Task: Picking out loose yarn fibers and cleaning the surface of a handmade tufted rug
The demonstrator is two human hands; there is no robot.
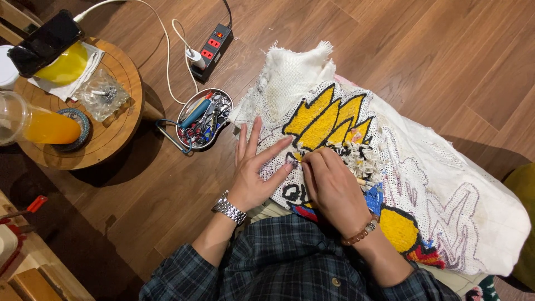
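A white canvas cloth (446,167) with yellow, black, blue and red yarn embroidery lies across my lap. My left hand (257,170), with a metal watch on its wrist, rests flat on the cloth's left edge, fingers spread. My right hand (333,187), a bead bracelet on its wrist, is closed on a thin tool (363,181) whose handle sticks out to the right. Its fingertips press at the lower edge of the yellow flame-shaped patch (326,118), beside a tuft of loose white yarn (356,157).
A metal bowl (205,118) of scissors and tools sits on the wooden floor left of the cloth. A power strip (216,45) lies behind it. A round wooden side table (108,131) at left holds a phone (44,42), an orange drink (42,127) and a crumpled plastic wrapper (103,93).
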